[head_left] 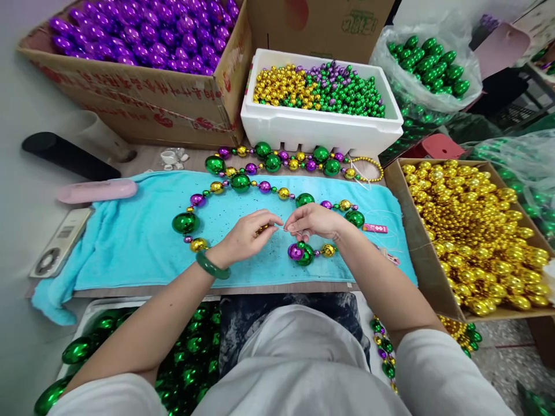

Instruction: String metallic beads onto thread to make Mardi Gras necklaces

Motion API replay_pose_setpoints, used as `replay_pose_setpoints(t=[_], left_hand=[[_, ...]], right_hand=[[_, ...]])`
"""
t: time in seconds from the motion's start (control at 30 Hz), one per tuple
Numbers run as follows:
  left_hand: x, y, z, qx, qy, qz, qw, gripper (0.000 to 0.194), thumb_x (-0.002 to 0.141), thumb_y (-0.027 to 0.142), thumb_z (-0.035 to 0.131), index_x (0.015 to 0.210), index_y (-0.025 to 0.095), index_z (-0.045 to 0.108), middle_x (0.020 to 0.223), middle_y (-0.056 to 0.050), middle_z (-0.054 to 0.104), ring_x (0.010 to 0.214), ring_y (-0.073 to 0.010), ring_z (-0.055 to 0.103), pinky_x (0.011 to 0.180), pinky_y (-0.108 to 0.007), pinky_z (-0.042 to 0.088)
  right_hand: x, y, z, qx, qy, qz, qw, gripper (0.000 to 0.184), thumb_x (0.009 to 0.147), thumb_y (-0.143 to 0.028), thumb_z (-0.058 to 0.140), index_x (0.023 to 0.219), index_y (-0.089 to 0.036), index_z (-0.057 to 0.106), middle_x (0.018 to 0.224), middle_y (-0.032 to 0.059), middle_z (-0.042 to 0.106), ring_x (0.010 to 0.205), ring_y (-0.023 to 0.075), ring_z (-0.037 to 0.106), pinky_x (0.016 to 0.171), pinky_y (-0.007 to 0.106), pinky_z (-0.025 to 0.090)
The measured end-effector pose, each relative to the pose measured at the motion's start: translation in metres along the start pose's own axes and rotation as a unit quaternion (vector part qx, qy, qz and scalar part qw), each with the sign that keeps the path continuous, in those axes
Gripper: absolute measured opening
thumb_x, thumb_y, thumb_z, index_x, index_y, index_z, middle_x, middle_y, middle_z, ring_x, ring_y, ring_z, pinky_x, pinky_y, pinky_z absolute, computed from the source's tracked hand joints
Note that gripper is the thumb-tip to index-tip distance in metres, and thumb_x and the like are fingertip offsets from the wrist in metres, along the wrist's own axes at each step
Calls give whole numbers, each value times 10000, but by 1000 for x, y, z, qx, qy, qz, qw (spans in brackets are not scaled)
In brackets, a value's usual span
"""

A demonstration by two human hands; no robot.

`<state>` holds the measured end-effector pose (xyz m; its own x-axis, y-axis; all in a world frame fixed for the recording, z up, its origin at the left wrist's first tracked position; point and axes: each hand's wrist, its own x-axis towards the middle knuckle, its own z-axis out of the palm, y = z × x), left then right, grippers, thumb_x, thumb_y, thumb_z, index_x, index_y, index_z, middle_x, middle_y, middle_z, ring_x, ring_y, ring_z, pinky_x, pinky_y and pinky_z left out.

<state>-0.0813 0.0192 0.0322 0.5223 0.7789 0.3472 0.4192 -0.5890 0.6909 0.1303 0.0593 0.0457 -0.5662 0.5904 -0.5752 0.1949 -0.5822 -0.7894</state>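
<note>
My left hand (247, 236), with a green bangle (212, 267) at its wrist, pinches a thin pale string (281, 227). A gold bead (262, 229) shows partly behind its fingers; whether it is gripped I cannot tell. Fingertips nearly touching the left ones, my right hand (313, 221) is closed on the same string. Below the right hand lie a purple bead (295, 251) and a large green bead (306, 255). A strand of green, gold and purple beads (241, 182) curves around both hands on the turquoise towel (150, 231).
Behind the towel stand a carton of purple beads (224, 95) and a white foam box (321, 130) of small beads. A carton of gold beads (427, 263) is at the right. Another beaded strand (273, 163) lies along the towel's far edge. Large green beads (186, 370) fill a tray below left.
</note>
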Motion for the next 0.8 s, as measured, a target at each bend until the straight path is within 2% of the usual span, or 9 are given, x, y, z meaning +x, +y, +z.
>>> replay_pose_setpoints(t=[0.17,0.27,0.33,0.43,0.57,0.67,0.73,0.8], left_hand=[[-1,-8,7,13,56,21,998,118,932,175,506,899,181,620,793,-21,643,749,-132,590,693,-254,477],[-5,-14,16,52,87,32,994,119,942,204,504,880,184,603,790,-24,642,747,-132,589,689,-252,475],[-9,-18,24,77,103,43,991,121,950,245,516,933,190,622,791,-22,656,737,-128,599,680,-246,474],[-12,-20,33,86,119,70,987,168,946,291,552,1053,201,645,769,-9,677,669,-109,599,625,-224,456],[-11,-16,37,28,146,73,986,146,936,244,569,1013,198,685,762,-15,704,667,-99,614,612,-209,452],[-9,-9,36,-23,144,23,989,152,928,229,564,943,186,708,757,-25,709,664,-106,613,623,-219,464],[-7,-3,35,-64,140,-58,986,172,920,244,551,899,177,709,718,-21,689,640,-109,598,614,-225,465],[-5,3,35,-120,136,-159,970,194,909,286,541,861,172,690,659,-3,647,581,-101,558,564,-220,445]], right_hand=[[0,2,0,22,-41,-9,999,251,560,-166,829,720,-116,643,568,6,658,475,107,614,386,166,469],[2,6,2,85,-68,-39,993,337,562,-179,837,743,-153,554,578,-4,673,460,112,614,369,162,451],[4,10,2,128,-80,-54,987,376,570,-192,842,752,-167,513,559,-13,663,446,103,599,360,147,427],[7,16,1,163,-82,-63,981,394,567,-208,852,763,-165,513,537,-23,644,444,94,589,353,134,402],[9,21,1,175,-60,-54,981,410,546,-219,862,753,-164,512,552,-24,638,459,90,587,352,131,373],[6,21,4,138,-29,-67,988,393,558,-244,851,769,-159,530,546,-30,616,463,91,575,372,149,385],[2,19,9,78,10,-101,992,360,599,-252,822,808,-159,543,546,-36,604,469,101,570,398,174,411],[-3,17,15,-4,64,-139,988,295,678,-236,761,866,-172,543,550,-54,585,473,108,562,426,195,423]])
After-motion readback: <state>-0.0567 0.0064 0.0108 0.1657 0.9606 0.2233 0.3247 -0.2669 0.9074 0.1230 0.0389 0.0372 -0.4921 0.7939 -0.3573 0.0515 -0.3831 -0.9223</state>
